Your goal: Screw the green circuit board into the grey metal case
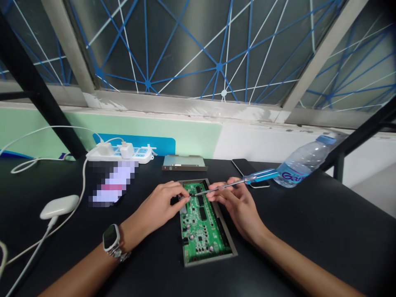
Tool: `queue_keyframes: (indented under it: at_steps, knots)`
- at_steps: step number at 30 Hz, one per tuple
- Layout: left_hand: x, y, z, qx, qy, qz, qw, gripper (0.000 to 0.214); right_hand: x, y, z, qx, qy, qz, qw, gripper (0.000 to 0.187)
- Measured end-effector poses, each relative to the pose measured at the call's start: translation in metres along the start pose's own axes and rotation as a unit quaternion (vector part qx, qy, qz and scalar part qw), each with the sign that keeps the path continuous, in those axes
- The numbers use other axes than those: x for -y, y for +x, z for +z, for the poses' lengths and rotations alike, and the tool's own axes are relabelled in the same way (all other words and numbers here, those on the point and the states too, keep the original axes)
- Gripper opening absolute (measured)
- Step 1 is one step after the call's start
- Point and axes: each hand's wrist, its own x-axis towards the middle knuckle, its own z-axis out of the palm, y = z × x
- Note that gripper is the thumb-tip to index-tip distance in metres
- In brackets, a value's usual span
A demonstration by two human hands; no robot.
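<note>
A green circuit board (198,229) lies in a shallow grey metal case (213,261) on the black table. My right hand (239,204) grips a screwdriver (261,176) by its metal shaft, its clear blue handle pointing to the right and its tip to the left over the board's upper part. At that tip, my left hand (163,202) is closed, thumb and forefinger pinched together. Whatever lies between those fingertips is too small to make out. A watch (111,238) is on the left wrist.
Behind the board lies a flat metal cover (185,162). A dark phone (247,171) and a tilted water bottle (305,163) are at the right. At the left are a power strip (144,155), a blurred-out phone (113,185), a white charging case (59,207) and loose cables.
</note>
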Motion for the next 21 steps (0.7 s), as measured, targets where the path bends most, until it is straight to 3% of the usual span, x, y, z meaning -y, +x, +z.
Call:
queue_keyframes:
  at_steps: [7, 16, 21]
  knots:
    - [-0.0062, -0.0014, 0.0011, -0.018, -0.001, 0.018, 1.000, 0.012, 0.0044, -0.0041, 0.0026, 0.026, -0.001, -0.008, 1.000, 0.029]
    - [-0.0084, 0.0017, -0.0011, -0.068, -0.028, 0.000, 0.997, 0.009, 0.0092, -0.0010, 0.0022, -0.014, 0.020, -0.011, 1.000, 0.032]
    - [-0.0089, 0.0016, -0.0030, -0.054, -0.032, 0.002, 0.998, 0.008, 0.0074, -0.0021, 0.0040, -0.018, 0.039, 0.006, 0.999, 0.035]
